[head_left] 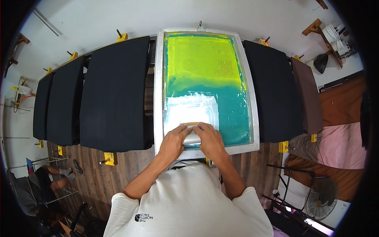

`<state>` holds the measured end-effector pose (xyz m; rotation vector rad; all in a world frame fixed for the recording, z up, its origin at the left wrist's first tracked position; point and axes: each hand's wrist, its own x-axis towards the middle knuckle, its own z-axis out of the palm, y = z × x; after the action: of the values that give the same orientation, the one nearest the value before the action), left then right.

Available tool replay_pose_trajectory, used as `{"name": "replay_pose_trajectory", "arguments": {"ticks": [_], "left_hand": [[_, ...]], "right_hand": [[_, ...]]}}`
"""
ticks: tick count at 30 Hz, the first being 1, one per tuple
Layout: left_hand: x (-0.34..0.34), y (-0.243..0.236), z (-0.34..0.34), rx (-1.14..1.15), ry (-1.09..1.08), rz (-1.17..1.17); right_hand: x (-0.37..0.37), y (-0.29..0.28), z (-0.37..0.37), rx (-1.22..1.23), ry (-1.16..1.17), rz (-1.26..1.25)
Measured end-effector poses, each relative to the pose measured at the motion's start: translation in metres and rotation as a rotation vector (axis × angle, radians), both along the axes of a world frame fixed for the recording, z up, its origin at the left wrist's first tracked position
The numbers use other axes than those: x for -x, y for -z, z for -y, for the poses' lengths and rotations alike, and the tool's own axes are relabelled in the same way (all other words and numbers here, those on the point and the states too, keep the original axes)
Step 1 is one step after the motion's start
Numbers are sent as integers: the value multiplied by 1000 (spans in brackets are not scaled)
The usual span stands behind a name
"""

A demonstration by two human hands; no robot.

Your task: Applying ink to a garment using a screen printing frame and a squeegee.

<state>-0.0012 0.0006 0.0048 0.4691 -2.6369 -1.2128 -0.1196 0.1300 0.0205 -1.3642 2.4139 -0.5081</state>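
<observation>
Both my hands are closed round a squeegee with a wooden grip, near the close end of a screen-printing frame. My left hand grips its left side and my right hand its right side. Much of the squeegee is hidden under the fingers. The metal screen frame has yellow-green mesh at its far half and teal toward me. White ink covers a rectangular area just beyond the squeegee. Faint lettering and a small round mark show on the yellow-green part.
Black fabric-covered boards stand left of the frame; another black board and a brown one stand right. Yellow blocks line the table edges. A fan stands lower right. Another person sits lower left.
</observation>
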Motion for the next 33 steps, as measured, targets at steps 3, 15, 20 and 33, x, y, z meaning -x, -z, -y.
{"name": "replay_pose_trajectory", "arguments": {"ticks": [3,15,20,33], "left_hand": [[0,-8,-1,-44,6,-1],[-4,-7,-2,-36,50,26],[-11,-9,-4,-37,41,15],[-15,-7,-12,-20,39,35]], "right_hand": [[-3,-2,-2,47,6,-80],[-3,-15,-4,-17,-11,3],[-9,-3,-9,17,-15,1],[-12,-14,-13,-17,-58,-1]]}}
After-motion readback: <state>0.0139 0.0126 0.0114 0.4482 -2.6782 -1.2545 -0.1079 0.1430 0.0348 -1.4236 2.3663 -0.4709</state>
